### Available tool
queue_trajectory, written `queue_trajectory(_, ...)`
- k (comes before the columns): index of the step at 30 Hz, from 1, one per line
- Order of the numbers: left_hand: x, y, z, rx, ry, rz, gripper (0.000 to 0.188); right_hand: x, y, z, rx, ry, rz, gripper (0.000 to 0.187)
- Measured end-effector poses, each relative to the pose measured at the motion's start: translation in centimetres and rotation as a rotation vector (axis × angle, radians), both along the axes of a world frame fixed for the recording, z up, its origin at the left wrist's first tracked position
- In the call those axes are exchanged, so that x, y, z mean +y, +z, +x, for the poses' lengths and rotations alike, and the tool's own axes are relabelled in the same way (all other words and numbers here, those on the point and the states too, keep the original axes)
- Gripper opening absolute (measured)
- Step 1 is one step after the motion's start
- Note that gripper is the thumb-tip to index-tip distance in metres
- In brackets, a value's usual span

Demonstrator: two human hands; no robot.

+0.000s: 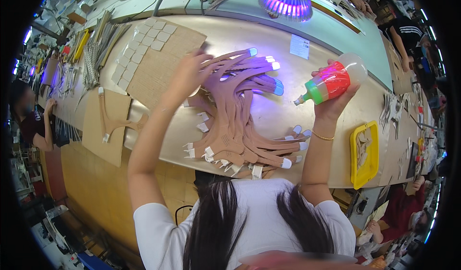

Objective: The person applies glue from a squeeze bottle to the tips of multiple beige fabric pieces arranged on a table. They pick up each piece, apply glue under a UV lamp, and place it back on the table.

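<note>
My right hand (331, 102) is wrapped round a squeeze bottle (334, 79) with a clear body, red wrap and green collar. The bottle tilts, its nozzle pointing left and down above the table. My left hand (189, 73) is at the upper left end of a heap of brown fabric pieces (225, 111), fingers by the straps; they are blurred, and any grip is hidden. These pieces have long strap-like arms with pale tips, and white tabs along the near and left side. A lamp (286, 2) casts violet light on the far tips.
A cardboard sheet (185, 37) with rows of pale square pieces lies far left. Another cardboard (108, 145) at left bears one brown fabric piece (117, 122). A yellow basket (356, 174) holding beige pieces stands at right. Bundled strips (93, 58) lie far left. Other people sit beyond both sides.
</note>
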State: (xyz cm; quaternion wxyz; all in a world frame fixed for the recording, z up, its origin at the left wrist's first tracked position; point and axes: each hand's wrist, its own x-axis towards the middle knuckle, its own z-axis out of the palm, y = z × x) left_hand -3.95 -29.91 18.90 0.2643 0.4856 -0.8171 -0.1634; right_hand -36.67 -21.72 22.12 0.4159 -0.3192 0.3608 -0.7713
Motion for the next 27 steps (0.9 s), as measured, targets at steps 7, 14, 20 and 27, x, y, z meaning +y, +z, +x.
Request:
queue_trajectory(7,-5.4,-1.6,-7.1,-0.289,0.004,0.126,0.030,1.4,0.1,-2.9,-0.019,0.045,0.033,0.091)
queue_trajectory(14,-1.1,2.4,-7.1,0.064,-0.160,0.227,0.023,1.6,-1.1,-5.0,-0.038,-0.062,0.014,0.079)
queue_trajectory(20,0.9,5.8,-7.3,0.571,-0.182,0.602,0.023,1.1,-1.1,-4.1,-0.073,-0.013,0.028,0.084)
queue_trajectory(27,-3.4,5.0,-9.3,0.602,-0.172,0.714,0.040,0.3,0.1,-4.0,-0.038,0.011,0.012,0.088)
